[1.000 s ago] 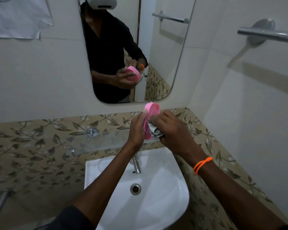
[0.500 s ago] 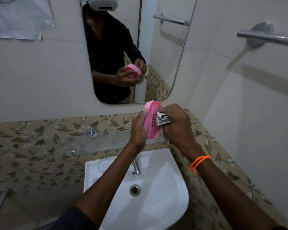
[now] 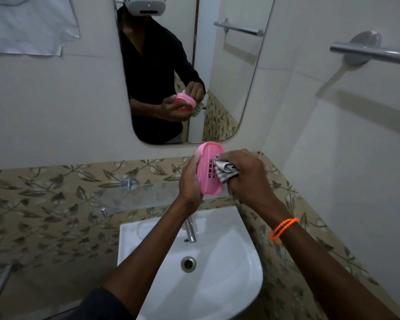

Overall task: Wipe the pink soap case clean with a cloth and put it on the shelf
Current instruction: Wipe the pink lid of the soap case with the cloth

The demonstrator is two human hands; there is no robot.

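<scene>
Pink soap case (image 3: 208, 169) held on edge above the sink (image 3: 229, 262), long axis upright, left hand (image 3: 189, 181) gripping its back. Right hand (image 3: 245, 179) bunches cloth (image 3: 225, 170) against slotted face. Glass shelf (image 3: 134, 195) just below-left, left hand nearer.

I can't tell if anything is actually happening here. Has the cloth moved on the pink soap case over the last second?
Yes. Against the mirror, the cloth in the right hand has risen from the pink soap case's lower edge to its slotted middle.

A dark sleeve (image 3: 106, 306) is worn pushed up on the left arm; an orange beaded bracelet (image 3: 283, 228) is worn double-looped on the right wrist.
</scene>
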